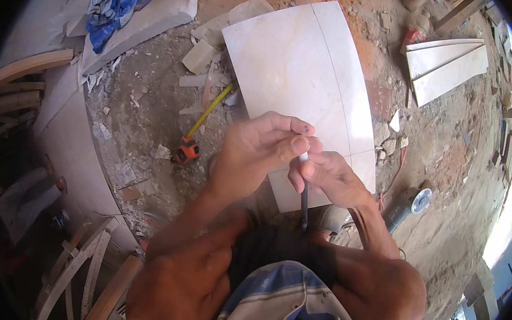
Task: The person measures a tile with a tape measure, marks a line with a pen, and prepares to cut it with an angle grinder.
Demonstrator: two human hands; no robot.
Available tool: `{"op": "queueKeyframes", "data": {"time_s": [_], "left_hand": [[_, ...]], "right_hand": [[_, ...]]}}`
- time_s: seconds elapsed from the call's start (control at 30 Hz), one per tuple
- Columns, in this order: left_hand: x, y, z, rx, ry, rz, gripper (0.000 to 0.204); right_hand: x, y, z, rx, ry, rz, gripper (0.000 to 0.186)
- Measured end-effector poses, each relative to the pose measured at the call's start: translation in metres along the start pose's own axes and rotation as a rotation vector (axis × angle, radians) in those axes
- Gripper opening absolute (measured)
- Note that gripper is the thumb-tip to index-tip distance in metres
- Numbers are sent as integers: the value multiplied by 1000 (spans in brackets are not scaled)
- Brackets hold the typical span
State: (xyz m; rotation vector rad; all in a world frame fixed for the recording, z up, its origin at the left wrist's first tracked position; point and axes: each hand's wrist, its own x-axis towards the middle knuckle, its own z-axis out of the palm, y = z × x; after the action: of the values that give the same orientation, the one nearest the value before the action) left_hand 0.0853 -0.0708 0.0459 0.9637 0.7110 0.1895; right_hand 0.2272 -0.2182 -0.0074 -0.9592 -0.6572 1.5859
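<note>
Both my hands are raised over a large white tile [288, 60] that lies on rubble and has thin lines across it. My left hand [260, 148] has its thumb and fingers closed on the white upper end of a marker [303, 203] with a dark barrel. My right hand [333, 175] is closed round the same marker just below, its thumb against it. An extended yellow tape measure [187, 149] with an orange and black case lies left of the tile.
An angle grinder [411, 207] lies at the right, below several cut white pieces [447, 67]. A blue cloth [108, 13] rests on a pale slab at upper left. Curved wooden strips [76, 266] are at lower left. Debris covers the dirt ground [443, 150].
</note>
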Motion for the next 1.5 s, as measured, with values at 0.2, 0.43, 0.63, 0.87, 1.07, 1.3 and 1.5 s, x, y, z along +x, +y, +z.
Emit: {"op": "queueKeyframes", "data": {"time_s": [0.2,0.43,0.63,0.87,1.07,1.3,1.5], "left_hand": [[4,-14,-1,64,171,98,22],[5,-10,3,118,258,73,22],[3,-16,-3,149,308,106,23],[6,-6,-21,-41,459,9,32],[3,-21,-15,-275,322,-224,30],[5,-21,-11,-313,319,-209,27],[5,-22,-11,-319,340,-228,29]], "right_hand": [[-3,-17,3,285,159,350,43],[-2,-16,5,246,182,271,37],[-3,-17,3,146,181,329,38],[-7,-26,8,-42,393,-257,22],[2,-41,-9,-111,594,-531,28],[1,-27,-7,-9,596,-523,25],[8,-25,1,9,565,-510,23]]}}
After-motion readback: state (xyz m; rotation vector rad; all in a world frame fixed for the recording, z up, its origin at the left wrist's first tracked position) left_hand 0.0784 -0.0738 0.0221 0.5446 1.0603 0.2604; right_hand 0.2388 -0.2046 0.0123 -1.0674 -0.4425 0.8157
